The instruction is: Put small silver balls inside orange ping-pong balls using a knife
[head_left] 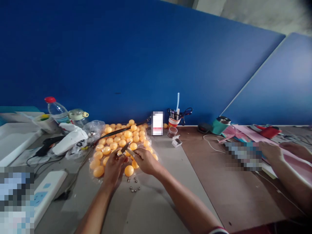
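The person's left hand [114,165] is curled closed around the lower end of a dark pointed tool [125,148], its tip angled far and right. The right hand [146,161] meets it from the right, fingertips drawn together; whether they grip anything cannot be told. The tool sits over the near part of the spread of orange balls [98,171], with small metal beads [135,190] on the table [158,208] nearer the person. The step in hand looks like close two-handed work at the tool; the next move likely calls for steady fingers clear of its tip.
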The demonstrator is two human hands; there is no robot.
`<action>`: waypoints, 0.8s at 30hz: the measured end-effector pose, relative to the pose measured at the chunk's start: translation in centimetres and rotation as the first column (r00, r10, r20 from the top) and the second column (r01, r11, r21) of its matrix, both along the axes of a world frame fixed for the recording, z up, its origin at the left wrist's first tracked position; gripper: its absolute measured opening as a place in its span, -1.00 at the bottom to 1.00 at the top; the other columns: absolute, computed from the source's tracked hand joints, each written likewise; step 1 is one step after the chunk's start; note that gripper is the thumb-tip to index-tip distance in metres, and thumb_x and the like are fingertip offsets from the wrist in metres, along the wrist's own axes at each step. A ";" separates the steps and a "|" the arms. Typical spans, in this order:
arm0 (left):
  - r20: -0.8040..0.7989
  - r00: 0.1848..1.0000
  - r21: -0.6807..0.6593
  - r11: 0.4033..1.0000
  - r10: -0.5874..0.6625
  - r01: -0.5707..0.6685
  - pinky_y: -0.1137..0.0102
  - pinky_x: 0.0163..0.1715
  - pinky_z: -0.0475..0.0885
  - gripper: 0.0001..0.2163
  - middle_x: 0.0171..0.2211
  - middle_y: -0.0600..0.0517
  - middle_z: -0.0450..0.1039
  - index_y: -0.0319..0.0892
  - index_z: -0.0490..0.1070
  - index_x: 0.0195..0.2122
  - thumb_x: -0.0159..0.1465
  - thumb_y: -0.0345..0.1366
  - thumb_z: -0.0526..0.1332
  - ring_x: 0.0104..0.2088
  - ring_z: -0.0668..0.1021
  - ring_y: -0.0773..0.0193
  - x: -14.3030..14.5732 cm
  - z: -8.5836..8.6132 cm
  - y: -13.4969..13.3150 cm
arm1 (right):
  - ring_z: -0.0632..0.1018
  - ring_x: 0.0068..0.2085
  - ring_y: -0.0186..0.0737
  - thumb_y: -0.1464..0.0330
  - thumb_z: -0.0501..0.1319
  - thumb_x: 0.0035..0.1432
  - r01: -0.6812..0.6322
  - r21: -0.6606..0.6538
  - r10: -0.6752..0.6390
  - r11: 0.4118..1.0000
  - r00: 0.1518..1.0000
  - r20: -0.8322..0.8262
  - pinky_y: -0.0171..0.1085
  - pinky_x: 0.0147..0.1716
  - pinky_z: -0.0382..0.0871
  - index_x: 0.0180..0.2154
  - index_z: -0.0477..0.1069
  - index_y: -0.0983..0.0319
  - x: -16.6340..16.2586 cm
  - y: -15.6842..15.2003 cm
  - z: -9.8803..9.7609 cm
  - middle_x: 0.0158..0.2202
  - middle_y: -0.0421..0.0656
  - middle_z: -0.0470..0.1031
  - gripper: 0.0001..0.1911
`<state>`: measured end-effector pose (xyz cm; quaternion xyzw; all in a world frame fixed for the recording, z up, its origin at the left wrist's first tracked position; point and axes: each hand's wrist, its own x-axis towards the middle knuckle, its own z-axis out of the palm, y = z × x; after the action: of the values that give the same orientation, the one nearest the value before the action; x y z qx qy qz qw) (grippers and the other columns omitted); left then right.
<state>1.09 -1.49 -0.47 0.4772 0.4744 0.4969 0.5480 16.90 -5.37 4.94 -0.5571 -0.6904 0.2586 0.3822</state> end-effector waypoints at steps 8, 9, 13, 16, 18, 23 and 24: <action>0.106 0.994 -0.080 0.997 -0.013 0.022 0.34 -0.34 0.53 -0.51 -0.35 0.04 0.49 -0.18 0.39 -0.09 -0.02 -0.10 0.40 -0.37 0.58 0.26 0.5 0.9 -0.4 | 0.30 -0.45 -0.37 0.53 0.07 0.16 0.012 0.003 -0.012 1.000 1.000 0.016 -0.37 -0.45 0.13 -0.57 0.14 0.21 0.1 0.2 -0.2 -0.52 -0.26 0.26 -0.72; 0.118 0.993 -0.081 0.997 -0.007 0.016 0.35 -0.35 0.52 -0.52 -0.35 0.04 0.49 -0.18 0.39 -0.11 -0.01 -0.10 0.40 -0.38 0.57 0.27 0.4 0.9 -0.4 | 0.30 -0.45 -0.37 0.53 0.06 0.17 0.014 0.013 -0.014 1.000 1.000 0.013 -0.37 -0.45 0.13 -0.57 0.12 0.21 0.2 0.1 0.1 -0.52 -0.26 0.25 -0.72; 0.163 0.986 -0.064 0.998 0.021 -0.011 0.37 -0.34 0.52 -0.54 -0.39 0.06 0.47 -0.15 0.39 -0.09 0.01 -0.10 0.39 -0.36 0.56 0.29 0.1 0.6 -0.2 | 0.33 -0.41 -0.35 0.50 0.05 0.19 0.018 0.084 -0.018 0.996 1.000 0.008 -0.36 -0.40 0.16 -0.56 0.08 0.20 0.2 -0.3 0.8 -0.51 -0.25 0.25 -0.70; 0.151 0.988 -0.079 0.997 0.003 0.009 0.35 -0.34 0.53 -0.53 -0.39 0.05 0.48 -0.17 0.38 -0.09 0.01 -0.10 0.39 -0.37 0.57 0.26 0.0 0.5 -0.1 | 0.32 -0.42 -0.35 0.51 0.06 0.18 0.011 0.034 -0.012 0.999 1.000 0.025 -0.36 -0.41 0.15 -0.55 0.10 0.20 -0.1 -0.3 0.6 -0.50 -0.25 0.26 -0.72; 0.167 0.986 -0.105 0.994 -0.016 0.034 0.33 -0.32 0.53 -0.52 -0.39 0.04 0.49 -0.17 0.38 -0.09 0.00 -0.11 0.40 -0.37 0.58 0.26 0.0 0.5 -0.2 | 0.32 -0.44 -0.36 0.52 0.07 0.17 0.003 -0.030 -0.002 1.000 1.000 0.025 -0.36 -0.44 0.14 -0.55 0.13 0.21 -0.3 -0.3 0.4 -0.51 -0.25 0.27 -0.73; 0.194 0.981 -0.078 0.997 -0.013 0.028 0.35 -0.29 0.53 -0.52 -0.36 0.07 0.48 -0.10 0.38 -0.02 0.04 -0.12 0.38 -0.32 0.57 0.29 0.0 0.3 -0.2 | 0.36 -0.40 -0.35 0.48 0.07 0.22 -0.016 0.060 0.017 0.998 1.000 -0.014 -0.36 -0.39 0.18 -0.53 0.16 0.22 -0.5 -0.7 0.8 -0.47 -0.23 0.31 -0.74; 0.193 0.981 -0.082 0.996 -0.016 0.032 0.36 -0.29 0.52 -0.53 -0.36 0.07 0.48 -0.11 0.38 -0.02 0.04 -0.12 0.38 -0.32 0.57 0.29 0.1 0.3 -0.2 | 0.36 -0.39 -0.35 0.48 0.07 0.22 -0.010 0.070 0.011 0.997 1.000 -0.011 -0.36 -0.39 0.18 -0.53 0.16 0.21 -0.5 -0.7 0.8 -0.47 -0.23 0.31 -0.73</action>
<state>1.15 -1.73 -0.13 0.4088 0.4342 0.5134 0.6171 16.37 -6.07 5.71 -0.5384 -0.6998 0.2392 0.4040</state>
